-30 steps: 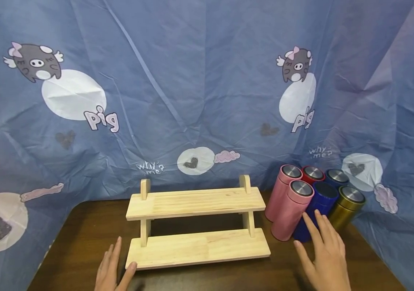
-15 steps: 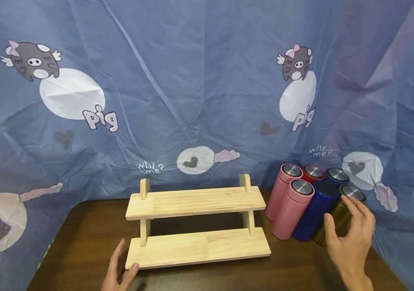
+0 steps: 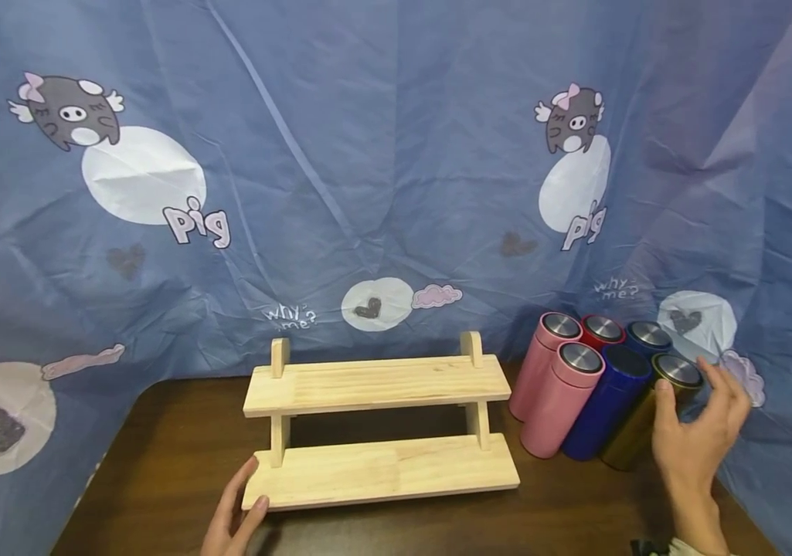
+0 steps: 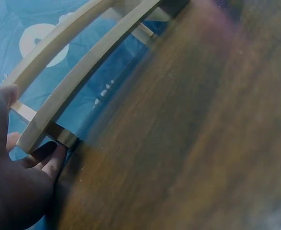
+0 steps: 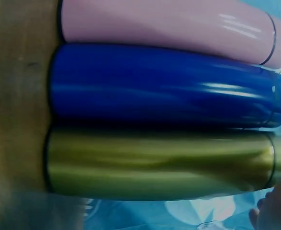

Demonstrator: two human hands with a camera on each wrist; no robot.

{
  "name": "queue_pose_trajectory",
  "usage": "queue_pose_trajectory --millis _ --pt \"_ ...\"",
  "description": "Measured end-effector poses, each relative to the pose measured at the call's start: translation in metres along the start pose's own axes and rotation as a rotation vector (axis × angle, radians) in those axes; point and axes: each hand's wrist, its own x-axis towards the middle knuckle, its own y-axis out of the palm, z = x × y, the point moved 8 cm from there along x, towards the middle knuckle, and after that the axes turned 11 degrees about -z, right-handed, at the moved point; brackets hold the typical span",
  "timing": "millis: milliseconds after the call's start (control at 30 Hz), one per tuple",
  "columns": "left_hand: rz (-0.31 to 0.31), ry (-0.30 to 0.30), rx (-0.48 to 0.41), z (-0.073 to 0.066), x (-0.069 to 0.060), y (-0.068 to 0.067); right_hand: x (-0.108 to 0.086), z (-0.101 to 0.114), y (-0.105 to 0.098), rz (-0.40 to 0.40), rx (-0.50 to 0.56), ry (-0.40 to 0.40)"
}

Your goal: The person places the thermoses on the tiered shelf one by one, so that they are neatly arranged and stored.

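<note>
Left hand [image 3: 232,511]: while its thumb lies near the front corner, it grips the left end of a pale wooden two-tier stand [image 3: 396,471] by the lower board.
Right hand [image 3: 698,444]: fingers loosely bent and apart, released, about the lid [image 3: 677,369] of a glossy gold cylindrical flask [image 3: 637,425]; contact cannot be told.
Gold flask: upright on the dark brown wood-grain table [image 3: 180,425], just right of a glossy blue cylindrical flask [image 3: 604,409].
Stand: on the table, left of both flasks.
</note>
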Motion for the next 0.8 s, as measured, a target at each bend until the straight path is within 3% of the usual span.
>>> queue_pose_trajectory --millis 167,433,567,667,800 --pt "-0.002 -0.015 -0.015 0.000 0.000 0.003 -0.003 -0.018 0.000 0.077 -0.048 0.065" --pt "-0.024 0.054 -0.006 0.002 -0.002 0.002 -0.011 -0.034 0.004 0.164 -0.080 0.081" --pt "-0.039 0.083 0.010 -0.019 -0.008 0.001 -0.013 -0.038 0.006 0.179 -0.047 0.062" --pt "-0.026 0.050 0.019 -0.044 -0.014 0.001 -0.012 -0.040 0.005 0.166 -0.014 0.043" --pt "-0.013 0.008 0.018 -0.057 -0.017 0.000 -0.010 -0.039 0.004 0.142 0.002 0.012"
